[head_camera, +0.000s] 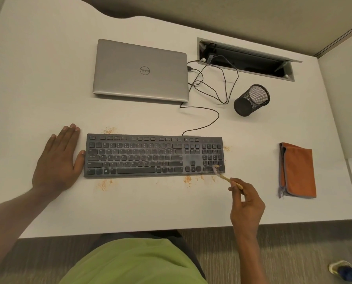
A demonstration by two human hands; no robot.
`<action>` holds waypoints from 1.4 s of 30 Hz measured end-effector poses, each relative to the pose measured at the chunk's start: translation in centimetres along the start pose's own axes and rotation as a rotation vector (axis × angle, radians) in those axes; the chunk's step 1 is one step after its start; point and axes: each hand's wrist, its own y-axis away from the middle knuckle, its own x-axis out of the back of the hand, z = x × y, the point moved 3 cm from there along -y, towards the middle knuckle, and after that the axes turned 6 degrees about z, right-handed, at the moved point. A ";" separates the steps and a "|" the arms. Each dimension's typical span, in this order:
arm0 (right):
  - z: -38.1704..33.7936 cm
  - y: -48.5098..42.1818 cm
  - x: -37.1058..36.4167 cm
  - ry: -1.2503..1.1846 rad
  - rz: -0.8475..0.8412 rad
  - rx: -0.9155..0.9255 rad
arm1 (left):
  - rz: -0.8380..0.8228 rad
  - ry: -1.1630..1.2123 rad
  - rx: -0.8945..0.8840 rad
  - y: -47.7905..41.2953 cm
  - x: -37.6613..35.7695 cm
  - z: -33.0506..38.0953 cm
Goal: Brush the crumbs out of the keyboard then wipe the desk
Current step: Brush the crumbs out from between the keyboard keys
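Observation:
A black keyboard (pixel 153 155) lies on the white desk (pixel 48 78). My right hand (pixel 245 203) pinches a small wooden-handled brush (pixel 225 177), whose bristles touch the keyboard's near right corner by the number pad. My left hand (pixel 57 160) lies flat on the desk with its thumb against the keyboard's left edge. Orange-brown crumbs (pixel 187 179) are scattered on the desk in front of, behind and to the right of the keyboard. A folded orange cloth (pixel 298 171) lies at the right.
A shut silver laptop (pixel 141 70) sits behind the keyboard, with black cables (pixel 212 87) running to an open cable hatch (pixel 246 58). A black mesh pen cup (pixel 252 100) lies tipped on its side. The desk's front edge is close to my body.

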 end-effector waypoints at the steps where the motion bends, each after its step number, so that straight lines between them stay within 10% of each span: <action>1: 0.0 0.0 0.3 0.000 -0.002 0.003 | -0.001 -0.001 0.000 0.0 0.0 0.0; 15: -1.0 -4.8 -0.1 0.037 -0.204 0.220 | 0.009 -0.002 -0.001 0.0 0.2 0.2; 42: -0.5 -5.3 -0.4 -0.015 0.001 0.060 | 0.000 0.002 0.003 0.0 0.1 0.2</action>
